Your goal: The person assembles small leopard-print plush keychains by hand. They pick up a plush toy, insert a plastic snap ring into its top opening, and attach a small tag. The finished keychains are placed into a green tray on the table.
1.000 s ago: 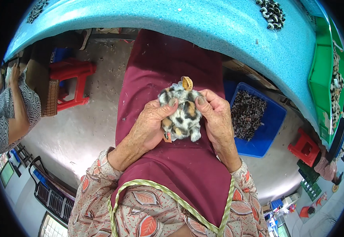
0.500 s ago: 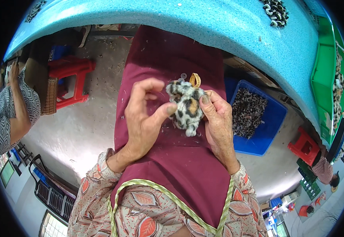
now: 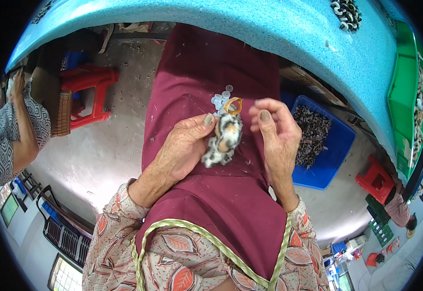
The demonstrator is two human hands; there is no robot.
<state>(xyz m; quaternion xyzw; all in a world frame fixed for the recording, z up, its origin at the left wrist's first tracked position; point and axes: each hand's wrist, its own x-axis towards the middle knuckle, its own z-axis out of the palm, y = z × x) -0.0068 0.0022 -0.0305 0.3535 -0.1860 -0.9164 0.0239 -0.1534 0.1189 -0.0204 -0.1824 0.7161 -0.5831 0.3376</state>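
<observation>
A small plush piece (image 3: 229, 138) in white fur with black and tan patches hangs over my lap. My left hand (image 3: 188, 140) is closed on its left side, the thumb pressed on the upper part. To the right of it, my right hand (image 3: 278, 128) is apart from the plush, its fingers loosely curled and nothing visible in them. A yellow ring-shaped band (image 3: 232, 105) stands at the plush's top edge. Several small translucent plastic pieces (image 3: 219, 100) lie just beyond on the maroon apron (image 3: 197, 72).
A blue bin (image 3: 325, 169) of spotted plush pieces stands on the floor at right. The blue speckled tabletop (image 3: 279, 29) curves across the front, with a black-and-white pile (image 3: 346, 14) and a green tray (image 3: 401, 97). Red stools (image 3: 95, 80) and a seated person (image 3: 19, 131) are at left.
The plush has turned and tipped in my hands. My left hand has closed on it, while my right hand has let go and moved off right. More translucent plastic pieces now show.
</observation>
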